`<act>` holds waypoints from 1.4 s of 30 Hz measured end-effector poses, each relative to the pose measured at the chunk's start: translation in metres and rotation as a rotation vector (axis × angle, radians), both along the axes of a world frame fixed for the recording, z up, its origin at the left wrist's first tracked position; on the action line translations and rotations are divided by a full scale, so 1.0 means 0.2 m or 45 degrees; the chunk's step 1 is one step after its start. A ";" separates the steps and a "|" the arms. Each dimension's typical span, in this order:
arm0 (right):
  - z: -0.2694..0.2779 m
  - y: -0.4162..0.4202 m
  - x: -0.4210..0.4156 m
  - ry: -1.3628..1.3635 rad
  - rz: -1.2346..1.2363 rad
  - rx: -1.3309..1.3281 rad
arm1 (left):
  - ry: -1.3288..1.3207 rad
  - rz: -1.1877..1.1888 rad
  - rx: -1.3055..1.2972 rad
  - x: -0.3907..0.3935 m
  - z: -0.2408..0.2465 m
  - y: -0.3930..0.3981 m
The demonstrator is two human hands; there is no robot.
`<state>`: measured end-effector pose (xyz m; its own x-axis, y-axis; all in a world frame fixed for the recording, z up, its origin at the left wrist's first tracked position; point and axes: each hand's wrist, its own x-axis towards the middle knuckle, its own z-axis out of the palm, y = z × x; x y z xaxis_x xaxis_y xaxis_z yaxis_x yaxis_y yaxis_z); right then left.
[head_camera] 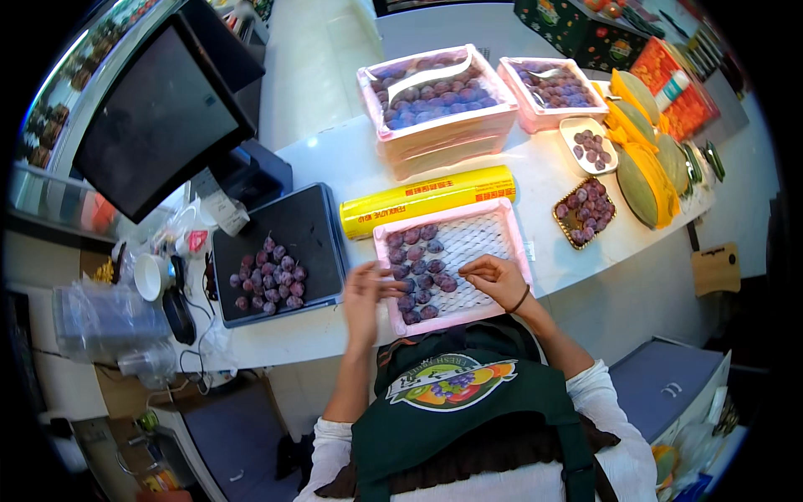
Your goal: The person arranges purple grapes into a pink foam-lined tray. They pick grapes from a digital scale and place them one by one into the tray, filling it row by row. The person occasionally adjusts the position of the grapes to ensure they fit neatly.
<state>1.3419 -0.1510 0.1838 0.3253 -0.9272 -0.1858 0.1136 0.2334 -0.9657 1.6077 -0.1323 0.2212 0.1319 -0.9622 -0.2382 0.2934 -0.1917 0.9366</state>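
Note:
A pink foam crate [522, 251] with netted white lining lies before me, its left side filled with dark plums [418, 267]. My left hand [367, 290] is at the crate's left rim, fingers reaching toward the plums; I see nothing held in it. My right hand [495, 279] is over the netting at the right, thumb and fingertips close together; whether something small is between them I cannot tell. More plums [271, 276] lie loose on the black scale platform [295, 219] to the left. A yellow roll of cling wrap [430, 197] rests just behind the crate.
Wrapped plum crates [448, 135] [555, 94] stand at the back. A white tray [569, 147] and a gold-rimmed tray [564, 233] hold plums at right, beside green melons [637, 182] in yellow wrapping. A monitor [163, 119], white cup [150, 277] and cables are at left.

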 end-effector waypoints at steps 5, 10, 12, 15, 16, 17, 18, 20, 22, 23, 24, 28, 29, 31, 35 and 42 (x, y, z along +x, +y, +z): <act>-0.01 0.00 0.02 0.582 0.315 -0.416 | -0.206 0.675 -0.085 0.43 -0.03 0.12; -0.01 0.05 0.02 0.739 0.415 -0.708 | -0.675 0.898 0.059 0.61 -0.12 0.26; -0.03 0.06 0.01 0.808 0.435 -0.743 | -0.924 0.945 -0.012 0.67 -0.16 0.26; -0.07 0.06 0.01 0.902 0.476 -0.689 | -1.252 0.898 0.030 0.76 -0.17 0.24; -0.07 0.05 0.01 0.900 0.484 -0.661 | -1.485 0.856 -0.013 0.80 -0.21 0.23; -0.05 0.04 0.03 0.896 0.493 -0.640 | -1.718 0.814 -0.060 0.83 -0.20 0.21; -0.01 0.04 0.05 0.877 0.515 -0.620 | -1.618 0.745 0.036 0.86 -0.20 0.20; 0.00 0.04 0.07 0.772 0.490 -0.757 | -1.654 0.600 0.103 0.89 -0.18 0.17; 0.03 0.04 0.11 0.691 0.497 -0.917 | -1.776 0.495 0.123 0.93 -0.18 0.16; 0.02 0.03 0.13 0.726 0.508 -0.975 | -1.865 0.448 0.093 0.93 -0.17 0.16; 0.01 0.03 0.14 0.766 0.518 -1.029 | -1.906 0.453 0.095 0.93 -0.17 0.15; -0.03 0.01 0.18 0.845 0.490 -1.252 | -1.780 0.533 0.258 0.95 -0.14 0.16; -0.02 0.00 0.18 0.863 0.478 -1.306 | -1.761 0.564 0.282 0.96 -0.15 0.16; -0.05 0.01 0.18 0.852 0.469 -1.239 | -1.777 0.555 0.329 0.99 -0.15 0.18; -0.11 0.02 0.18 0.779 0.492 -1.060 | -1.836 0.473 0.369 1.01 -0.17 0.18; -0.10 0.01 0.15 0.774 0.455 -1.088 | -1.676 0.726 0.078 0.81 -0.07 0.13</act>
<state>1.3723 -0.1490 0.1633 0.6714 -0.6972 0.2511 -0.3750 -0.6119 -0.6964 1.7703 -0.1059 0.2068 0.6419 -0.6970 0.3197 -0.7153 -0.3941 0.5770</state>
